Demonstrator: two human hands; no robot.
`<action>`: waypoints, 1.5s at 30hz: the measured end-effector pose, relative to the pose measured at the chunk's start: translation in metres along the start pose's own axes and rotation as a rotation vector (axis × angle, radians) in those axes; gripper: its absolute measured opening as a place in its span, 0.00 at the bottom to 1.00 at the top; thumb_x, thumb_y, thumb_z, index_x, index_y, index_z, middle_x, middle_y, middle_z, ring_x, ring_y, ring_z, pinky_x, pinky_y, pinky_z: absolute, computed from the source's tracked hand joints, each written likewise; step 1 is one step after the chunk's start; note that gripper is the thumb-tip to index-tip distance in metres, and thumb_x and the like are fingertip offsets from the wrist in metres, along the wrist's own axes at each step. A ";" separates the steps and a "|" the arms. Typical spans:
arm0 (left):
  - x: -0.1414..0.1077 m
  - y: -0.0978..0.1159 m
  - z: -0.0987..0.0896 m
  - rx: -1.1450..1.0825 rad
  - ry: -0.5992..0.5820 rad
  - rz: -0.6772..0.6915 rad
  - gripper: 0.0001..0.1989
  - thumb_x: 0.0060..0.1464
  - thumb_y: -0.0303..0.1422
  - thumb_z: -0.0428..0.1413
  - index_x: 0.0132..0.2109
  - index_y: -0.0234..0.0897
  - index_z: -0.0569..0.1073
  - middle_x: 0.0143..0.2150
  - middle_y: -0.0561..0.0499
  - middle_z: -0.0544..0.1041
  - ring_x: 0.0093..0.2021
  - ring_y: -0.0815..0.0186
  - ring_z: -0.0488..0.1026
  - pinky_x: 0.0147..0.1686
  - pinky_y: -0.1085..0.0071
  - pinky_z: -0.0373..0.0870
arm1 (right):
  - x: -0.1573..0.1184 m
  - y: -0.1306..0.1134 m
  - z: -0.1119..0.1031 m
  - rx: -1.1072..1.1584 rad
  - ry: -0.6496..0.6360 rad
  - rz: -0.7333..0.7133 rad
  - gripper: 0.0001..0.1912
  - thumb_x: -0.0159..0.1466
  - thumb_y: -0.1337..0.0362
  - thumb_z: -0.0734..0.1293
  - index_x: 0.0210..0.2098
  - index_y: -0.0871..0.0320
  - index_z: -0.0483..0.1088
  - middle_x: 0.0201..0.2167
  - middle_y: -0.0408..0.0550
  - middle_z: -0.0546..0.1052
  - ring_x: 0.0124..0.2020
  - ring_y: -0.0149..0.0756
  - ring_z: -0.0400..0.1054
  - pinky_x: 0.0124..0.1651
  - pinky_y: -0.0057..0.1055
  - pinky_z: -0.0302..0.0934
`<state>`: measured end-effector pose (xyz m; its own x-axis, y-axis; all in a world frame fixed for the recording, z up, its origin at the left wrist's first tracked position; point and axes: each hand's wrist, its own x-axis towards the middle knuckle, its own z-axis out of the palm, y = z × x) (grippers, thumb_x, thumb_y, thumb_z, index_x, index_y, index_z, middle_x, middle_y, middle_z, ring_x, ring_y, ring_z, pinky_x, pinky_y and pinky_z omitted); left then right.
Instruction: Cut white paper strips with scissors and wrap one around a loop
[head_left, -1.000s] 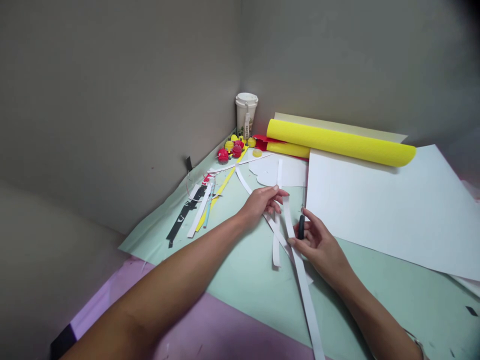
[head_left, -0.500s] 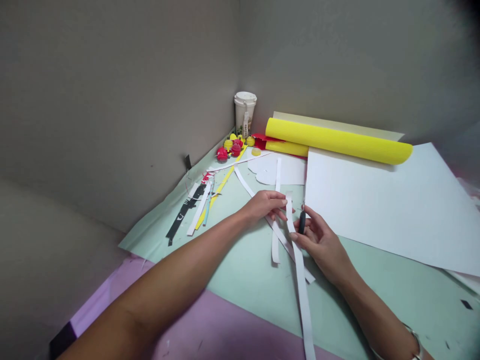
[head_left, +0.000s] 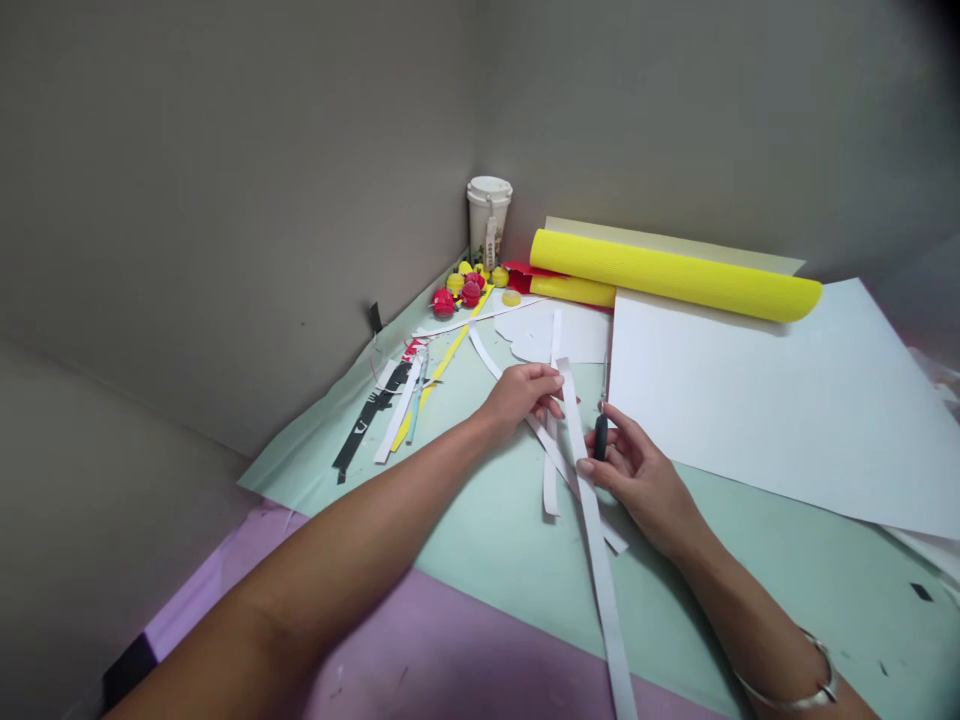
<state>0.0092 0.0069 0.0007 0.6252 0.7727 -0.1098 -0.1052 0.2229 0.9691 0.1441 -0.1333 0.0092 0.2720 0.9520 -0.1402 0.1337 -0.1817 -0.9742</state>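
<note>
A long white paper strip [head_left: 598, 560] runs from between my hands down past the lower edge of the view. My left hand [head_left: 525, 395] pinches it near its upper end. In my right hand [head_left: 637, 475] is a pair of scissors [head_left: 601, 437], seen edge-on, with a black handle and thin metal blades pointing away from me. My right thumb also presses on the long strip, a little below the left fingers. Beneath the hands, a second strip [head_left: 551, 490] and a curved strip [head_left: 486, 352] lie crossing on the pale green sheet [head_left: 465, 540].
Paper offcuts [head_left: 375, 415] in black, white and yellow lie at the left. Behind them are red and yellow balls [head_left: 471, 290] and a lidded white cup [head_left: 490, 215]. A yellow roll [head_left: 675, 275] rests across the large white sheet [head_left: 750, 400]. Grey walls meet at the back.
The strip's upper end has shifted slightly left and away from me with my left hand, and the strip hangs straighter. The right hand keeps hold of the scissors.
</note>
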 end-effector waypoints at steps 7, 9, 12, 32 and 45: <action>0.003 0.001 -0.004 -0.024 0.141 0.071 0.07 0.53 0.33 0.56 0.34 0.32 0.69 0.34 0.45 0.78 0.23 0.73 0.73 0.19 0.79 0.58 | 0.002 0.004 -0.002 -0.006 0.003 -0.027 0.43 0.51 0.56 0.73 0.62 0.54 0.57 0.39 0.46 0.73 0.42 0.38 0.71 0.49 0.38 0.66; 0.003 0.000 -0.003 -0.016 0.120 0.068 0.08 0.54 0.33 0.56 0.35 0.31 0.70 0.35 0.46 0.78 0.24 0.73 0.73 0.20 0.79 0.58 | 0.003 0.006 -0.002 0.005 0.010 -0.025 0.43 0.51 0.56 0.74 0.63 0.54 0.57 0.40 0.46 0.73 0.42 0.38 0.70 0.50 0.39 0.65; 0.002 -0.001 -0.002 0.004 0.063 0.051 0.10 0.54 0.36 0.56 0.36 0.31 0.71 0.36 0.45 0.78 0.25 0.72 0.74 0.20 0.79 0.58 | 0.004 0.008 -0.004 0.030 0.017 -0.020 0.43 0.52 0.57 0.74 0.63 0.55 0.56 0.41 0.47 0.73 0.43 0.38 0.70 0.51 0.38 0.65; -0.003 0.001 0.000 0.073 -0.099 -0.033 0.12 0.50 0.38 0.61 0.32 0.31 0.72 0.27 0.48 0.75 0.24 0.72 0.71 0.23 0.77 0.60 | 0.004 0.007 -0.004 0.038 0.028 -0.016 0.42 0.53 0.57 0.74 0.63 0.54 0.56 0.41 0.47 0.73 0.43 0.40 0.70 0.52 0.41 0.65; 0.003 -0.001 -0.011 -0.132 -0.147 -0.089 0.13 0.47 0.34 0.64 0.37 0.29 0.74 0.33 0.48 0.76 0.31 0.73 0.72 0.27 0.78 0.61 | 0.008 0.019 -0.012 0.098 0.022 0.002 0.27 0.60 0.54 0.67 0.58 0.53 0.66 0.36 0.45 0.73 0.28 0.31 0.67 0.32 0.31 0.66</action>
<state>0.0027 0.0162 -0.0028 0.7419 0.6534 -0.1505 -0.1393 0.3697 0.9186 0.1608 -0.1318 -0.0083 0.2931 0.9458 -0.1397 0.0400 -0.1581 -0.9866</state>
